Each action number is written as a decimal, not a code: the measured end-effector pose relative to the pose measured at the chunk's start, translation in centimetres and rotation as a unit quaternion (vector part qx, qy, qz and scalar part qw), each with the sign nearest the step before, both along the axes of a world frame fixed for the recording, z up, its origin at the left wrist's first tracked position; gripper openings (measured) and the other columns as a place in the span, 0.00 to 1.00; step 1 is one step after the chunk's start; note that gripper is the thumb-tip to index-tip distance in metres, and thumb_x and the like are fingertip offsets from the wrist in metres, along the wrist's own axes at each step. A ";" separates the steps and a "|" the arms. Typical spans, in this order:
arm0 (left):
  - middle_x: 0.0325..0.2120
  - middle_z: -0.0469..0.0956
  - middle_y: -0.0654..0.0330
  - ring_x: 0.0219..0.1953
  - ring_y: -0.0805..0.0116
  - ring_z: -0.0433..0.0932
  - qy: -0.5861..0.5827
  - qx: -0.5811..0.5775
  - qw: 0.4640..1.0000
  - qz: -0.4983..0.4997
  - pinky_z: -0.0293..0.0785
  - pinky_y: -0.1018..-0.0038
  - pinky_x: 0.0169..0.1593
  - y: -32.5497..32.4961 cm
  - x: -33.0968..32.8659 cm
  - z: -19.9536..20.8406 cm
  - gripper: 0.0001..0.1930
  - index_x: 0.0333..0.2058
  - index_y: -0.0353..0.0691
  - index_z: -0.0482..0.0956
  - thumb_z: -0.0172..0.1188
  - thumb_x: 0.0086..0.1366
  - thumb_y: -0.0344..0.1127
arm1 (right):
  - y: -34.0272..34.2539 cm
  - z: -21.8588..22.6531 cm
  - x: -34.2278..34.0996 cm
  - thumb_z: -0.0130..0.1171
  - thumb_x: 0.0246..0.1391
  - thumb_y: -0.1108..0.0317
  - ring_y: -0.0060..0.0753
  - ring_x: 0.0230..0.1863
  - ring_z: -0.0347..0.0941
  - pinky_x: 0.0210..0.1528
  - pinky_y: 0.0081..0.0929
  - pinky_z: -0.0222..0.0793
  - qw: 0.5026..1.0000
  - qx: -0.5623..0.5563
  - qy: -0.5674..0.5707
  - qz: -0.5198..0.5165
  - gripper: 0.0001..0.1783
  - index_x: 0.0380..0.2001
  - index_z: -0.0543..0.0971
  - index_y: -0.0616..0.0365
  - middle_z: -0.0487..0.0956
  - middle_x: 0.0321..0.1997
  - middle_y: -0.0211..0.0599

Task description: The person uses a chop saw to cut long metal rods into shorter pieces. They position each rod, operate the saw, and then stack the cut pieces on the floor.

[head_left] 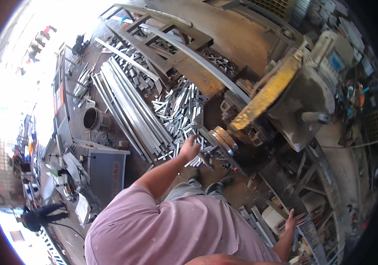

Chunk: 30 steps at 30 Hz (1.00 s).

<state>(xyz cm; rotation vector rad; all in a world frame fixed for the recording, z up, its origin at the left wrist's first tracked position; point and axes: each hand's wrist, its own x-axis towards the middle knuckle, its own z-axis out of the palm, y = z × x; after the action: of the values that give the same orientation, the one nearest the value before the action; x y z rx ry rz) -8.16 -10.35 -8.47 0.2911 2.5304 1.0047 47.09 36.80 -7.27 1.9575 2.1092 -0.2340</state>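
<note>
My left hand (189,150) is closed on the metal crank handle (206,160) of a vise, its fingers wrapped round one end. The vise screw (224,140), with rusty round collars, sits just right of that hand. A long grey metal bar (197,62) runs from the far frame down to the vise area. Above the vise stands a large cut-off saw (303,104) with a worn yellow guard (270,90). My right hand (292,221) is out at the lower right with its fingers spread, beside a dark bench edge (306,229); nothing shows in it.
Long bright metal tubes (131,110) lie on the floor at the left, next to a heap of short cut pieces (184,104). A bucket (95,118) and a grey cabinet (106,171) stand farther left. Another person (41,216) is at the lower left.
</note>
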 end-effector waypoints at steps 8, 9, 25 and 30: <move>0.62 0.74 0.42 0.65 0.45 0.72 -0.152 -0.190 0.969 -0.030 0.68 0.56 0.67 -13.9 0.5 -1.5 0.38 0.61 0.36 0.75 0.56 0.68 0.65 | -9.9 -2.1 -4.4 0.52 0.61 0.26 0.72 0.62 0.69 0.62 0.60 0.68 0.993 0.103 -0.008 -0.051 0.56 0.69 0.62 0.71 0.68 0.66 0.69; 0.60 0.76 0.41 0.63 0.44 0.73 -0.191 -0.186 0.963 -0.049 0.70 0.55 0.66 -16.4 1.8 -4.0 0.38 0.61 0.36 0.75 0.57 0.67 0.65 | -10.6 -5.7 -2.3 0.51 0.62 0.27 0.74 0.62 0.69 0.62 0.60 0.68 0.976 0.200 0.082 -0.038 0.56 0.69 0.61 0.75 0.68 0.65 0.71; 0.30 0.86 0.44 0.38 0.50 0.87 -0.152 -0.241 0.921 0.265 0.80 0.60 0.46 -36.2 15.6 3.5 0.36 0.37 0.30 0.86 0.63 0.63 0.67 | -14.6 -8.2 -19.1 0.56 0.68 0.44 0.36 0.45 0.81 0.50 0.39 0.75 0.797 -0.491 0.167 0.309 0.29 0.46 0.84 0.65 0.87 0.42 0.46; 0.17 0.69 0.67 0.22 0.79 0.65 -0.039 0.119 0.963 0.239 0.62 0.72 0.25 -24.9 12.3 22.4 0.31 0.20 0.37 0.74 0.68 0.64 0.61 | -16.7 -5.4 -19.1 0.57 0.68 0.45 0.33 0.47 0.81 0.53 0.34 0.75 0.778 -0.508 0.124 0.349 0.30 0.51 0.83 0.65 0.86 0.46 0.44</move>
<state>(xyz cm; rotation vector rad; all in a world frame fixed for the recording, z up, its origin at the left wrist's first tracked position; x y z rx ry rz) 4.14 -35.29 13.93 -0.3096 2.4600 1.4691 28.01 20.05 -12.65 0.5002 1.9759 -1.2009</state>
